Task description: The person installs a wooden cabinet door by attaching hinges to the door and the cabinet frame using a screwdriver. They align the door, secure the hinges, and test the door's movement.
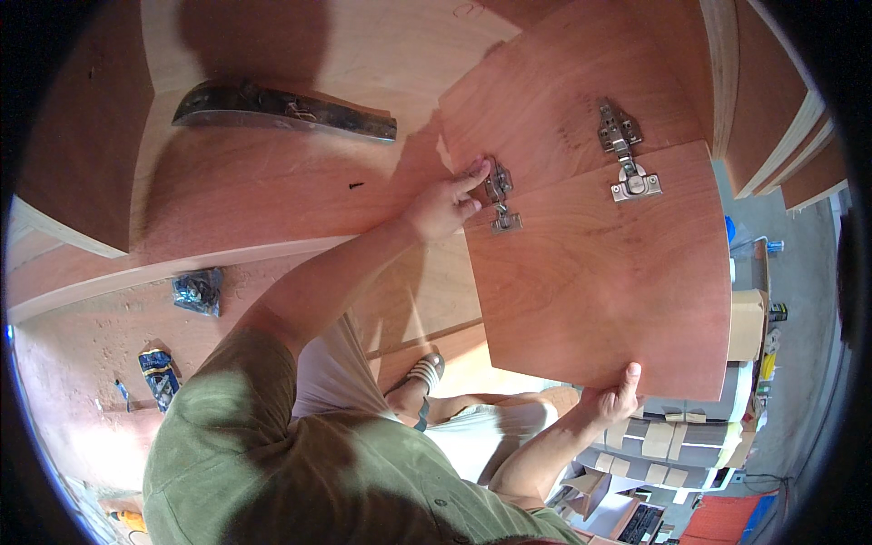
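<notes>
**Hands on a hinged plywood door**

The work lay on reddish-brown plywood panels spread over a dusty floor, with stacked boards leaning at the upper right and cardboard boxes piled low at the right edge. Nearest the person, a sandalled foot rested on the wood between the arms. To the left sat a small blue packet and a dark plastic bag on the sawdust. Further off, one loose black screw lay on the panel, and beyond it a long dark curved tool stretched across the pale board.

The right hand gripped the near bottom edge of the door panel, thumb up over the face and fingers curled underneath. The left hand reached across to the panel's far left corner, fingers loosely bent, fingertips touching the left metal hinge. A second hinge sat to the right along the same joint, untouched, bridging the door panel and the board behind it.
</notes>
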`<act>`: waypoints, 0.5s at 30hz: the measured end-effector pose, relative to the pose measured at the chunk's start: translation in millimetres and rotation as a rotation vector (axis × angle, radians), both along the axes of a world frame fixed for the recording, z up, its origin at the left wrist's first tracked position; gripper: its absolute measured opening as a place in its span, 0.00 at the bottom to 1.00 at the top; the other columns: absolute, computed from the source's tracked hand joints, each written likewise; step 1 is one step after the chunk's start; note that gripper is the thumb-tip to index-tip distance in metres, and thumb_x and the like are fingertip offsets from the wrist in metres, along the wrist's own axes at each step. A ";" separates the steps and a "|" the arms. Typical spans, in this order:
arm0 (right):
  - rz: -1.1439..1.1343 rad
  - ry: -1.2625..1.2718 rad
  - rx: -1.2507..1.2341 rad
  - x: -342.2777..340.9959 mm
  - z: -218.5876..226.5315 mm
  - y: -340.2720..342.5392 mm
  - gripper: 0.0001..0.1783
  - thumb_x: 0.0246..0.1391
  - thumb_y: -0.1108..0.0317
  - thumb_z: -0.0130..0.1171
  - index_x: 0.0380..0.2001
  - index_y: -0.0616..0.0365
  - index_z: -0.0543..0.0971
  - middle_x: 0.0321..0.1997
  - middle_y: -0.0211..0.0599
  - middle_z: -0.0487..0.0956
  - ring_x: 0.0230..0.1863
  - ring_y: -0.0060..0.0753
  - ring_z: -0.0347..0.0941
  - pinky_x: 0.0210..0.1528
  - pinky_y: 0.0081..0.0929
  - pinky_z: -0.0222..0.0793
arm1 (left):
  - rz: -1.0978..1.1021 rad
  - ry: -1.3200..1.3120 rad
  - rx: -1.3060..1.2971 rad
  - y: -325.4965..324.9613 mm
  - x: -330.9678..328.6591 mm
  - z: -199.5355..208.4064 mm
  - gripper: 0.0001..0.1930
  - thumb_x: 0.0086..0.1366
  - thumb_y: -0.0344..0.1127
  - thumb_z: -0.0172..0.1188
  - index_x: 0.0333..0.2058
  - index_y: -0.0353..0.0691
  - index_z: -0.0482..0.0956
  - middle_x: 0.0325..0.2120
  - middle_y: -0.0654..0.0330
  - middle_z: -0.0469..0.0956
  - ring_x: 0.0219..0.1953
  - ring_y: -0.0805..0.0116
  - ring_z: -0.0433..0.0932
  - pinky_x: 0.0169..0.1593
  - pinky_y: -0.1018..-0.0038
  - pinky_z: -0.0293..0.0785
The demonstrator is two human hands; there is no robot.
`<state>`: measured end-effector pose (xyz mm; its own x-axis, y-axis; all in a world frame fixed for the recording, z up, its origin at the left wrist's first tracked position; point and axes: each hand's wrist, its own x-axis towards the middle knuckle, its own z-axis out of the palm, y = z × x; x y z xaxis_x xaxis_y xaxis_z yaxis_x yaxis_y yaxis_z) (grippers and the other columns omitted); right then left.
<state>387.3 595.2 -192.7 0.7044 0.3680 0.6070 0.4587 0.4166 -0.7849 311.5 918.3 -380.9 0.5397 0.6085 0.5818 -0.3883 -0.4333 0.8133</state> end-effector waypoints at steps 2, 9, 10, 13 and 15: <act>-0.040 -0.017 0.005 -3.3 -0.2 3.5 0.24 0.56 0.73 0.59 0.57 0.62 0.69 0.54 0.45 0.75 0.52 0.41 0.73 0.55 0.40 0.72 | -0.057 0.000 -0.130 1.7 0.2 0.1 0.31 0.66 0.22 0.50 0.66 0.47 0.56 0.68 0.56 0.54 0.48 0.73 0.76 0.52 0.77 0.72; -0.067 -0.013 0.002 3.1 -4.0 -1.7 0.24 0.55 0.71 0.61 0.55 0.63 0.70 0.53 0.44 0.76 0.51 0.40 0.73 0.54 0.40 0.73 | -0.207 0.065 -0.431 2.1 -11.5 15.3 0.27 0.68 0.19 0.44 0.63 0.47 0.65 0.65 0.58 0.62 0.56 0.71 0.71 0.60 0.77 0.65; -0.074 -0.001 -0.003 3.3 -5.0 -3.4 0.24 0.55 0.71 0.61 0.55 0.63 0.71 0.53 0.44 0.76 0.51 0.40 0.73 0.54 0.40 0.73 | -0.163 0.034 -0.364 0.3 -9.5 11.9 0.26 0.68 0.19 0.45 0.63 0.47 0.65 0.64 0.58 0.63 0.55 0.70 0.72 0.60 0.76 0.66; -0.045 0.015 0.020 9.3 -6.2 -4.7 0.29 0.52 0.74 0.61 0.58 0.61 0.67 0.54 0.45 0.74 0.51 0.41 0.73 0.53 0.39 0.73 | -0.042 -0.136 -0.159 2.3 1.2 1.5 0.25 0.69 0.22 0.46 0.63 0.46 0.65 0.63 0.57 0.66 0.52 0.70 0.74 0.57 0.75 0.69; 0.018 -0.013 0.009 5.1 -2.8 -0.9 0.26 0.55 0.73 0.60 0.57 0.61 0.68 0.53 0.44 0.74 0.52 0.41 0.73 0.53 0.42 0.74 | -0.121 -0.015 -0.352 4.5 -1.9 -1.2 0.24 0.67 0.26 0.52 0.62 0.44 0.66 0.60 0.53 0.68 0.58 0.65 0.70 0.59 0.73 0.67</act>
